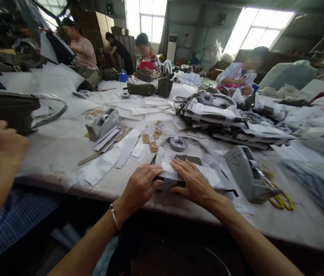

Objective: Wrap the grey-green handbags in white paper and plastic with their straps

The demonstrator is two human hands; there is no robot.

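Note:
A flat dark handbag (191,158) lies at the table's front edge, largely covered with white paper and clear wrapping. My left hand (140,184) rests at its left front corner, fingers stretched over the top and thumb by the front edge. Flat on the paper, fingers spread, lies my right hand (195,181), its thumb near the front edge. Behind the hands sit a coiled grey wrapped strap (178,143) and a curved wrapped handle. Whether the left fingers press or grip the edge is hard to see.
A grey tape dispenser (244,172) and yellow-handled scissors (282,201) stand right; another dispenser (103,124) stands left among paper strips and brown tags (149,144). Wrapped bags (213,115) are piled behind. A co-worker's hand (2,143) is beside a dark bag (5,111) at left.

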